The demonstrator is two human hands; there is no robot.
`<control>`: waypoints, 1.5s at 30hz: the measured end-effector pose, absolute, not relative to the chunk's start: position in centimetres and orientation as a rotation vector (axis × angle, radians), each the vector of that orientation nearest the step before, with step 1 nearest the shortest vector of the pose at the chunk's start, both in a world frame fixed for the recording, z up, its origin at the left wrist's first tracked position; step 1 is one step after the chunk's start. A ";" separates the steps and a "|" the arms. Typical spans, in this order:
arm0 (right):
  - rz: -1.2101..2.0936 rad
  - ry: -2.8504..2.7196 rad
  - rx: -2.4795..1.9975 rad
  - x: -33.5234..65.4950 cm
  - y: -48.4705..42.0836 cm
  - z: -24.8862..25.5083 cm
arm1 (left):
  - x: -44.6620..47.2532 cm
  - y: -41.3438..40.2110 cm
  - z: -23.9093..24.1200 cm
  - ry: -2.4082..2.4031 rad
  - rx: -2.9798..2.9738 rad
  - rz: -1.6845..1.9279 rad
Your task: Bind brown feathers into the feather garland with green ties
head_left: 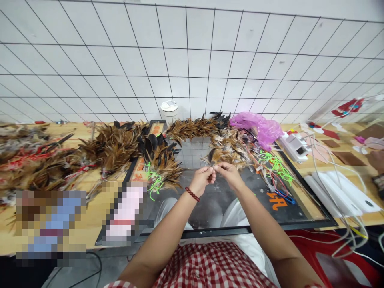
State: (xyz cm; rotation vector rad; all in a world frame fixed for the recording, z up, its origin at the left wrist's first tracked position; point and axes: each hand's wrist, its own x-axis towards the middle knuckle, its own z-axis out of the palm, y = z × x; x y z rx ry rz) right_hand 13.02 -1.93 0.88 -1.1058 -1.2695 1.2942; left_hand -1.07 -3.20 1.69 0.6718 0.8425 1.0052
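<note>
My left hand (204, 179), with a dark red bead bracelet (192, 195) on its wrist, is closed in a pinch over the dark glossy panel (186, 214). Fingertip to fingertip with it, my right hand (230, 175) pinches too. Whatever lies between the fingers is too small to make out. Just beyond the hands is a heap of loose tan and brown feathers (231, 148). To their left lies a feather bundle (165, 164) with black tips and green strings (154, 182). A brown feather strip (192, 129) stretches across the panel's far side.
More feather bundles (112, 144) cover the wooden table at left. A purple plastic bag (259, 127), green strings (277, 166) and blue-handled scissors (285, 197) lie right. Beyond are a white power strip (295, 146), cables and white devices (339, 194). A white container (169, 111) stands by the tiled wall.
</note>
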 end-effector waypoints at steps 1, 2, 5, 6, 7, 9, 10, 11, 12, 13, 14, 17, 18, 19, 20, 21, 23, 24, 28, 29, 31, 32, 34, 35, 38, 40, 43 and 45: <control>1.447 -1.248 -1.073 13.0 -2.0 1.0 | -1.1 -3.2 1.7 0.817 0.658 0.978; 1.589 -1.236 -1.032 13.0 -2.1 1.1 | -1.2 -3.3 1.8 0.800 0.647 0.941; 1.743 -1.199 -0.960 12.9 -2.2 1.3 | -1.3 -3.4 1.8 0.779 0.638 0.834; 1.698 -1.171 -0.967 12.9 -2.2 1.3 | -1.3 -3.4 1.8 0.770 0.646 0.813; 1.629 -1.135 -0.982 12.9 -2.1 1.3 | -1.3 -3.4 1.7 0.761 0.661 0.797; 1.493 -1.070 -1.019 13.0 -2.0 1.3 | -1.4 -3.4 1.7 0.760 0.700 0.758; 1.450 -1.058 -1.038 13.0 -1.9 1.3 | -1.5 -3.4 1.7 0.770 0.717 0.736; 1.421 -1.062 -1.059 13.0 -1.8 1.3 | -1.5 -3.3 1.7 0.782 0.727 0.721; 1.402 -1.079 -1.078 13.1 -1.8 1.3 | -1.5 -3.3 1.8 0.793 0.735 0.715; 1.387 -1.100 -1.096 13.1 -1.9 1.3 | -1.5 -3.3 1.8 0.801 0.742 0.715; 1.371 -1.125 -1.112 13.1 -1.9 1.3 | -1.5 -3.3 1.8 0.808 0.751 0.722; 1.313 -1.186 -1.159 12.9 -2.0 1.1 | -1.4 -3.3 1.6 0.849 0.818 0.724; 1.294 -1.203 -1.168 12.8 -2.0 1.0 | -1.3 -3.2 1.5 0.870 0.843 0.719; 1.269 -1.219 -1.177 12.7 -2.0 1.0 | -1.3 -3.2 1.4 0.891 0.857 0.718; 1.239 -1.230 -1.177 12.7 -2.0 0.9 | -1.2 -3.2 1.3 0.909 0.854 0.729; 1.208 -1.237 -1.170 12.7 -1.9 0.9 | -1.2 -3.1 1.2 0.918 0.825 0.754; 1.120 -1.270 -1.136 12.8 -1.8 1.0 | -1.3 -2.9 1.2 0.895 0.694 0.837; 1.059 -1.324 -1.116 12.9 -1.9 1.1 | -1.4 -2.8 1.2 0.861 0.612 0.884; 0.671 -1.702 -1.073 13.0 -2.3 1.5 | -1.7 -2.6 1.2 0.700 0.424 0.952; 0.582 -1.759 -1.076 12.9 -2.5 1.4 | -1.7 -2.6 1.2 0.686 0.412 0.941; 0.473 -1.795 -1.088 12.7 -2.7 1.3 | -1.7 -2.7 1.1 0.681 0.395 0.921; 0.449 -1.794 -1.099 12.7 -2.8 1.2 | -1.7 -2.7 1.1 0.687 0.390 0.925; 0.422 -1.768 -1.129 12.7 -2.7 1.0 | -1.6 -2.6 1.2 0.715 0.392 0.977; 0.412 -1.752 -1.147 12.8 -2.5 1.0 | -1.7 -2.5 1.2 0.739 0.395 1.029; 0.366 -1.741 -1.206 13.6 -1.9 0.8 | -1.8 -2.1 1.3 0.841 0.384 1.234; 0.335 -1.810 -1.258 14.1 -1.6 0.5 | -2.0 -1.9 1.2 0.872 0.370 1.318; 0.309 -1.928 -1.365 14.2 -1.5 -0.1 | -2.1 -1.7 1.0 0.882 0.370 1.352; 0.283 -1.974 -1.435 13.9 -1.7 -0.5 | -2.0 -1.7 0.9 0.891 0.378 1.363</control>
